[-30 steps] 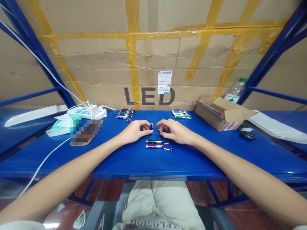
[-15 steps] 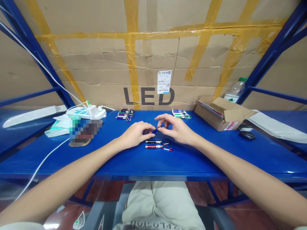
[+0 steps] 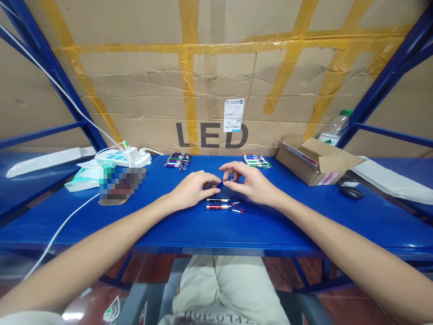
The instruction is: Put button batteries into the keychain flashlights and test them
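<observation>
Between my two hands is a small blue pen-shaped flashlight (image 3: 219,184), tilted, with a carabiner clip partly hidden by the fingers. My left hand (image 3: 192,189) pinches its body end with thumb and fingertips. My right hand (image 3: 248,180) grips the other end near the clip, thumb and forefinger together. Just below on the table lie a black penlight (image 3: 217,200) and a red penlight (image 3: 218,207), side by side, each with a carabiner at its right end.
Several penlights (image 3: 177,160) lie in a group at the back left, and another group (image 3: 253,160) at the back right. A power strip (image 3: 118,157) with white cables stands left. To the right are an open cardboard box (image 3: 304,162), a black mouse (image 3: 351,192) and a plastic bottle (image 3: 333,128).
The view has shifted slightly, so everything sits a little further right. Both hands keep nearly the same hold on the blue penlight.
</observation>
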The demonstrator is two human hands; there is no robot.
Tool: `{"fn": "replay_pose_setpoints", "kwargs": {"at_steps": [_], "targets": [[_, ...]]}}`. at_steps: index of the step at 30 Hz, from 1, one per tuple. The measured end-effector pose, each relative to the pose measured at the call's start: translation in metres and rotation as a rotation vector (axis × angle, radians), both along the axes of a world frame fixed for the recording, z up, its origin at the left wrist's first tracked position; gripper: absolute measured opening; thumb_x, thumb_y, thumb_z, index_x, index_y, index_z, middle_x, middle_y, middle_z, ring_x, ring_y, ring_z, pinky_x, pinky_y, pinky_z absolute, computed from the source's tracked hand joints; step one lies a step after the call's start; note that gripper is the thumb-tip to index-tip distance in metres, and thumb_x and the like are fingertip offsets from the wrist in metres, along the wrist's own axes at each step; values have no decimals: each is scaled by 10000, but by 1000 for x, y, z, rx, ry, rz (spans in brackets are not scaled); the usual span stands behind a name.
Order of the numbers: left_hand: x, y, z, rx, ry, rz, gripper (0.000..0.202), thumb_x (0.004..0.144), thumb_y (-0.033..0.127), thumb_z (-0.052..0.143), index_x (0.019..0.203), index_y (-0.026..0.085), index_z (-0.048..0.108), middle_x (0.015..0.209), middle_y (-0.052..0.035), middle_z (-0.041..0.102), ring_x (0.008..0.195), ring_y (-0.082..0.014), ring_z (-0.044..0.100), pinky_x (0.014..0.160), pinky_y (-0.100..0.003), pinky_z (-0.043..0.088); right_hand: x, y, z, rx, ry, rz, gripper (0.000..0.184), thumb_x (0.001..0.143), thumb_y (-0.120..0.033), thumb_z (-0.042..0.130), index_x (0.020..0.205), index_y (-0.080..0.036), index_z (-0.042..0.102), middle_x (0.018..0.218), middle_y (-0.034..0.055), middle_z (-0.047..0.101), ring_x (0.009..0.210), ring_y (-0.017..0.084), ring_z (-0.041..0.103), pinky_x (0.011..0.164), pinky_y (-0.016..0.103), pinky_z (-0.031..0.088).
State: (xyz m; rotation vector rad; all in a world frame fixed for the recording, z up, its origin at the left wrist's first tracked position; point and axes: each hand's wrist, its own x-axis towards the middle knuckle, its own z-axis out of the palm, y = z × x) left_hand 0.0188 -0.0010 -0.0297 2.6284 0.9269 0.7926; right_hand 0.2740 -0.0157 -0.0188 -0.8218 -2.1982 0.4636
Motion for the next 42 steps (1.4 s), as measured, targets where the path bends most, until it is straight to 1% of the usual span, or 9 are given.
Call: {"fn": "replay_pose_setpoints", "kwargs": {"at_steps": [14,16,19,21,23,27,30,37,42], "targets": [[-5,4,1,92,-23,15,209,1043,326,703,1215,241,786,1163,-54,817,1076,-256,727,973,-379,539,4,-1,2,95,35,-13,284,1032,-267,656,1316,-252,660,1112,53,752,882,216,652,832,384,540],[-4,6,0,33,-53,33,214,1032,343,709,1201,239,791,1152,-52,822,1059,-253,737,957,-372,548,4,-1,2,121,36,-6,272,1037,-262,652,1309,-250,658,1110,52,751,877,216,649,835,386,535],[-2,9,-5,-197,-172,21,274,992,416,743,1162,206,790,1082,-59,830,980,-239,762,897,-351,577,3,0,1,137,24,-7,274,1043,-252,634,1317,-246,649,1099,54,756,865,219,643,857,400,535],[-1,12,-8,-358,-265,-16,354,949,477,779,1139,178,786,1045,-71,830,960,-241,774,890,-350,593,3,2,0,139,-2,-39,258,1050,-254,613,1305,-241,653,1107,67,761,901,236,651,875,415,534],[-1,13,-9,-414,-301,-28,398,920,500,802,1140,168,790,1046,-79,830,972,-246,774,892,-356,594,5,6,-2,135,-68,-79,240,1053,-256,598,1283,-236,666,1148,88,769,985,266,660,916,442,525],[0,12,-8,-402,-289,-42,376,928,482,795,1152,180,808,1091,-79,830,997,-242,764,881,-357,585,8,12,-9,112,-308,-123,228,1050,-267,606,1254,-247,704,1267,115,765,1145,337,606,1017,538,458],[1,10,-7,-409,-284,-48,350,944,481,778,1129,185,805,1075,-73,830,990,-239,766,882,-360,592,10,14,-13,89,-433,-125,248,1048,-243,591,1250,-266,734,1286,115,764,1183,367,554,1010,575,427],[1,9,-6,-383,-252,-27,319,953,459,762,1113,185,788,1081,-74,825,1003,-244,766,920,-377,599,10,14,-12,60,-451,-73,221,1032,-218,609,1156,-278,782,1190,108,794,1190,363,552,1028,584,380],[0,9,-7,-348,-239,-14,307,959,447,758,1132,196,793,1085,-60,823,1006,-237,761,937,-376,589,9,13,-11,47,-460,-89,196,1040,-216,609,1169,-263,748,1163,98,802,1112,334,582,1021,560,354]]}}
